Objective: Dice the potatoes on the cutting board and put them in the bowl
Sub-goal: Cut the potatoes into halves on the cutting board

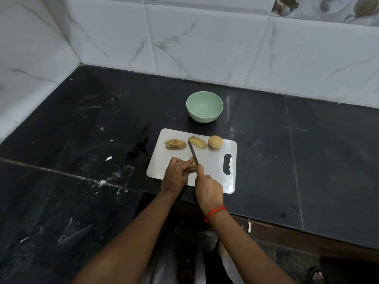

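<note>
On the cutting board (213, 160), pinching a potato piece (192, 159) in left hand (177, 174), gripping knife (192, 152) in right hand (208, 188). Better tuck fingertips (191, 167) back, slice straight down.

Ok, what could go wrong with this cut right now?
The left hand pinches a small potato piece right against the knife; a slip could cut its fingers.
The round whole potato sits loose on the board and might roll off.
The board lies close to the counter's front edge, so pressure could shift it.
</note>
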Action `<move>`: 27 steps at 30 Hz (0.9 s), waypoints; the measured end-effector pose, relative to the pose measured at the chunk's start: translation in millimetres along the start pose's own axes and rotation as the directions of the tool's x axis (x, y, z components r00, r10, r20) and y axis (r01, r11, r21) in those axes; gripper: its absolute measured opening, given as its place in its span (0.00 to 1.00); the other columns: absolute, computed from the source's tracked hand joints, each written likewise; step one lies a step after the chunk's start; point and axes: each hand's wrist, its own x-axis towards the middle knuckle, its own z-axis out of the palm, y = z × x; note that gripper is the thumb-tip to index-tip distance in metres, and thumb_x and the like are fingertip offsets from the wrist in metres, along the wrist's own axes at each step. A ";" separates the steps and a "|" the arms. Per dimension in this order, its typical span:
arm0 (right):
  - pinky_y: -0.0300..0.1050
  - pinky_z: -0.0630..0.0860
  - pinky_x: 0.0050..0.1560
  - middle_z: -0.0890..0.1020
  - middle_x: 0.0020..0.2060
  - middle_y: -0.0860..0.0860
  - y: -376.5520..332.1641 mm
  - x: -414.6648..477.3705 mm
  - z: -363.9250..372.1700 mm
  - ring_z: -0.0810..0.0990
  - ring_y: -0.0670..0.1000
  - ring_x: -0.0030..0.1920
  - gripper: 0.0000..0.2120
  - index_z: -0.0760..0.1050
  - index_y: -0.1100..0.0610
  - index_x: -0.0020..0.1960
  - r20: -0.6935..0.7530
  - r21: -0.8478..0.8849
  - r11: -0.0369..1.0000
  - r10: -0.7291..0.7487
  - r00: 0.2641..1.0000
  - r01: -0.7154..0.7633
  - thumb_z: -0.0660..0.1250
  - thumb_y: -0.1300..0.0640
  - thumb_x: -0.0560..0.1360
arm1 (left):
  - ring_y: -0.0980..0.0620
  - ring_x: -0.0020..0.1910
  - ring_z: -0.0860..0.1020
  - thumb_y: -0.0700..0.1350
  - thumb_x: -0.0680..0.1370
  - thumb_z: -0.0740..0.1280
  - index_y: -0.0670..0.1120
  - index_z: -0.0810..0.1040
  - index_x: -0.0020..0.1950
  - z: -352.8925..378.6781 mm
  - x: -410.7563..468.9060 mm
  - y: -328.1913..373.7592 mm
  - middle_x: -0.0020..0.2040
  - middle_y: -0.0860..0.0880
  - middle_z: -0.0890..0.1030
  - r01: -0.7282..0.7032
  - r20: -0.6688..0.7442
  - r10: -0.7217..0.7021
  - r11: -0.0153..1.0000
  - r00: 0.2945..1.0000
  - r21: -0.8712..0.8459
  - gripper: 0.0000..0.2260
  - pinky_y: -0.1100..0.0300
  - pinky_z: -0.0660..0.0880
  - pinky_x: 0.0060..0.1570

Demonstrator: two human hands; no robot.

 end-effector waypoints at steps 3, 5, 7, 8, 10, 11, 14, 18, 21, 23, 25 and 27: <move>0.46 0.71 0.33 0.81 0.43 0.55 -1.4 3.4 -4.0 0.82 0.58 0.38 0.17 0.53 0.53 0.69 0.021 -0.011 1.000 -0.014 1.000 0.015 0.52 0.61 0.82 | 0.57 0.45 0.70 0.48 0.82 0.68 0.47 0.86 0.50 1.5 -1.3 5.1 0.35 0.61 0.74 0.019 -0.035 -0.018 0.999 0.999 0.041 0.08 0.62 0.75 0.38; 0.46 0.69 0.32 0.81 0.42 0.55 0.2 0.5 -5.1 0.83 0.57 0.38 0.19 0.50 0.52 0.69 0.017 -0.025 0.999 -0.039 0.999 0.039 0.53 0.62 0.82 | 0.57 0.45 0.69 0.47 0.82 0.67 0.47 0.86 0.49 5.0 -1.6 6.9 0.36 0.56 0.79 0.043 -0.046 -0.040 0.996 0.998 0.079 0.09 0.59 0.75 0.36; 0.45 0.68 0.29 0.81 0.38 0.55 4.9 -10.4 -2.9 0.82 0.56 0.33 0.21 0.53 0.54 0.69 -0.015 -0.058 0.997 -0.057 0.998 0.056 0.58 0.63 0.80 | 0.55 0.45 0.70 0.46 0.82 0.68 0.46 0.86 0.48 7.8 -0.7 5.9 0.36 0.54 0.81 0.059 -0.050 -0.055 0.993 0.997 0.104 0.07 0.57 0.76 0.36; 0.44 0.66 0.25 0.80 0.33 0.55 7.7 -19.2 -2.4 0.81 0.56 0.29 0.23 0.57 0.56 0.67 -0.024 -0.076 0.995 -0.072 0.997 0.070 0.63 0.64 0.76 | 0.54 0.45 0.71 0.44 0.81 0.69 0.45 0.86 0.48 8.3 -0.3 5.8 0.36 0.54 0.81 0.059 -0.049 -0.054 0.992 0.997 0.113 0.06 0.57 0.76 0.35; 0.41 0.63 0.20 0.75 0.25 0.53 14.6 -39.8 0.6 0.74 0.53 0.19 0.26 0.64 0.58 0.61 -0.044 -0.144 0.988 -0.070 0.997 0.063 0.70 0.66 0.66 | 0.52 0.45 0.72 0.42 0.79 0.71 0.44 0.85 0.49 8.8 -0.5 4.7 0.36 0.53 0.81 0.048 -0.052 -0.042 0.991 0.998 0.126 0.04 0.56 0.76 0.35; 0.39 0.62 0.18 0.74 0.24 0.52 19.5 -50.2 3.8 0.73 0.52 0.17 0.26 0.67 0.59 0.59 -0.054 -0.176 0.983 -0.067 0.996 0.057 0.71 0.67 0.63 | 0.52 0.44 0.72 0.41 0.79 0.71 0.44 0.85 0.49 8.9 -0.5 5.0 0.36 0.53 0.81 0.046 -0.058 -0.039 0.991 0.998 0.122 0.03 0.56 0.76 0.35; 0.41 0.65 0.19 0.76 0.27 0.53 29.4 -80.6 4.0 0.75 0.51 0.20 0.24 0.73 0.58 0.62 -0.018 -0.205 0.978 -0.053 0.998 0.049 0.69 0.67 0.67 | 0.51 0.45 0.72 0.40 0.79 0.71 0.43 0.85 0.52 9.6 -0.9 5.1 0.37 0.52 0.81 0.062 -0.068 -0.055 0.992 0.996 0.113 0.04 0.57 0.76 0.36; 0.44 0.64 0.23 0.80 0.32 0.53 33.1 -100.4 1.3 0.80 0.53 0.25 0.20 0.61 0.55 0.63 0.001 -0.189 0.982 -0.009 1.000 0.009 0.59 0.65 0.73 | 0.52 0.46 0.71 0.42 0.79 0.71 0.42 0.84 0.59 10.5 -0.4 4.3 0.41 0.51 0.83 0.051 -0.052 -0.044 0.989 0.998 0.141 0.10 0.58 0.74 0.37; 0.46 0.67 0.26 0.81 0.32 0.50 33.7 -99.9 -3.7 0.82 0.55 0.30 0.04 0.60 0.51 0.55 -0.052 -0.020 0.999 0.045 0.998 -0.047 0.55 0.54 0.82 | 0.49 0.48 0.73 0.40 0.78 0.71 0.41 0.83 0.60 9.6 -3.9 6.0 0.44 0.48 0.83 0.065 -0.076 -0.057 0.991 0.995 0.115 0.11 0.55 0.77 0.40; 0.47 0.69 0.26 0.81 0.31 0.50 34.6 -93.9 -8.2 0.81 0.56 0.30 0.06 0.64 0.51 0.53 -0.122 0.133 0.989 0.072 0.990 -0.056 0.53 0.49 0.83 | 0.47 0.49 0.74 0.38 0.78 0.70 0.42 0.83 0.60 9.6 -4.3 5.4 0.48 0.48 0.84 0.059 -0.085 -0.051 0.994 0.995 0.095 0.11 0.53 0.78 0.44; 0.46 0.69 0.26 0.80 0.31 0.50 38.2 -82.6 -13.6 0.80 0.57 0.29 0.07 0.67 0.53 0.52 -0.218 0.264 0.964 0.092 0.972 -0.032 0.55 0.50 0.84 | 0.47 0.53 0.74 0.38 0.79 0.68 0.44 0.81 0.63 9.0 -2.2 2.1 0.57 0.49 0.83 0.040 -0.057 -0.035 0.995 0.998 0.091 0.13 0.55 0.76 0.50; 0.46 0.70 0.27 0.79 0.31 0.50 42.5 -65.7 -18.4 0.79 0.56 0.29 0.05 0.67 0.53 0.54 -0.279 0.342 0.940 0.114 0.953 -0.012 0.56 0.52 0.84 | 0.48 0.57 0.73 0.41 0.78 0.70 0.45 0.80 0.65 6.8 1.3 -1.1 0.63 0.50 0.81 0.011 -0.006 -0.011 0.994 1.000 0.109 0.15 0.56 0.75 0.55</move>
